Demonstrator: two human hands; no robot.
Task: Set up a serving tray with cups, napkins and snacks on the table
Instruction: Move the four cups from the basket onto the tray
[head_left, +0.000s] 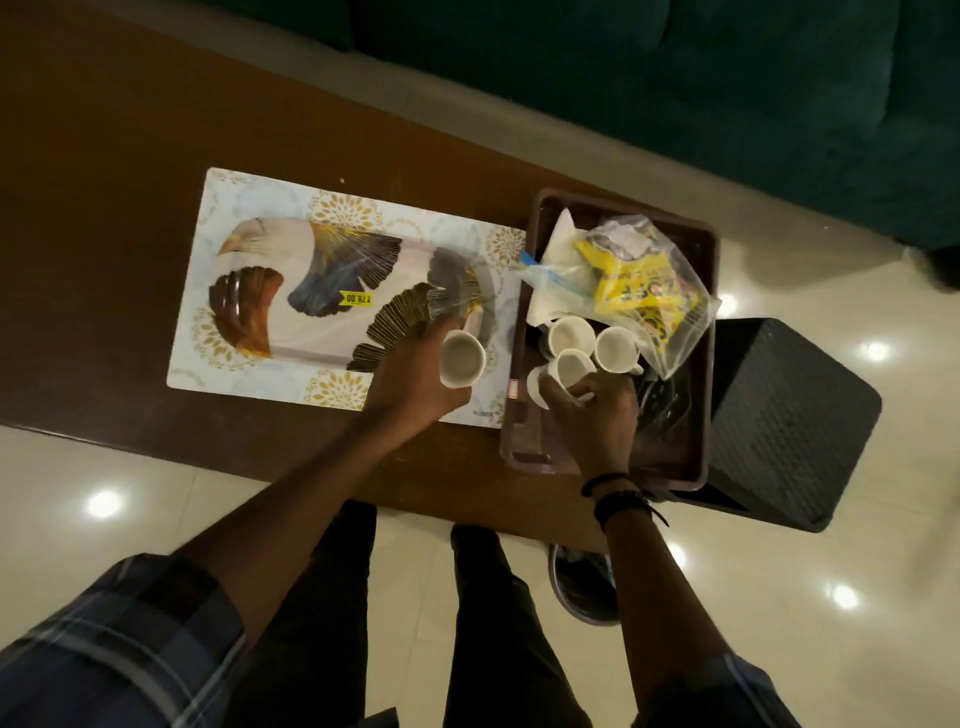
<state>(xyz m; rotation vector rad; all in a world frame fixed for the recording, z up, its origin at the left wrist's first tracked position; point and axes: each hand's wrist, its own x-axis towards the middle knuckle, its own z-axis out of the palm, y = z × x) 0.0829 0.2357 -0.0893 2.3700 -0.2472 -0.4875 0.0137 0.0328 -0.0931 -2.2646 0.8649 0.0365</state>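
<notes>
Both hands hold cups at mid-frame: the left hand (410, 384) grips a white cup (461, 359) over the lower right corner of the eagle-printed serving tray (270, 312), and the right hand (597, 410) closes on another cup (570, 370) inside the brown bin (540, 457), right of the tray on the wooden surface (104, 208). Two more cups (615, 349) and a bagged yellow snack packet (644, 291) lie in the bin.

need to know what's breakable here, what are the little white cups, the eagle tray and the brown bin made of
White cups: probably glazed ceramic, going by their thick rims and matte pale insides, though the blur leaves hard plastic possible. One is held in the left hand.
Eagle tray: likely melamine or plastic, glossy printed surface with light glare and a price sticker.
Brown bin: looks like moulded plastic, with smooth rounded corners and a dull sheen.
</notes>
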